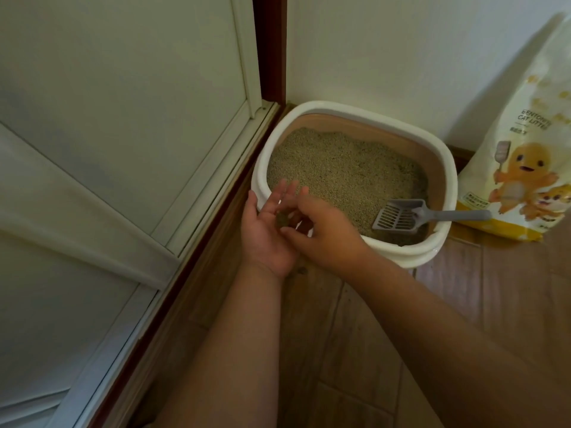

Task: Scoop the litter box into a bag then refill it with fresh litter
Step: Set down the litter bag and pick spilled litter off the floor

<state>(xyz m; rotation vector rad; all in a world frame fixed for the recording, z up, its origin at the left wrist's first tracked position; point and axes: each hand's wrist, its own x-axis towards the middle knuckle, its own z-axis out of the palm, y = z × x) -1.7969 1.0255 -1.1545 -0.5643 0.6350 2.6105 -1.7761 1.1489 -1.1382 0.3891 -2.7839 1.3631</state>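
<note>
Nearest the camera, the left hand [268, 225] lies flat, palm up, bearing a small clump [281, 221]; the right hand [321, 231] pinches at it. Behind, the litter box [445, 156] holds litter [340, 168] and a grey scoop [401, 216]. Farther right stands the litter bag [522, 168].

Left hand [268, 225] lies palm up with a small clump [282, 221] on it; right hand [321, 231] curls its fingers over it. Grey scoop [401, 216] rests in litter box [438, 149], beside litter bag [522, 168].
</note>
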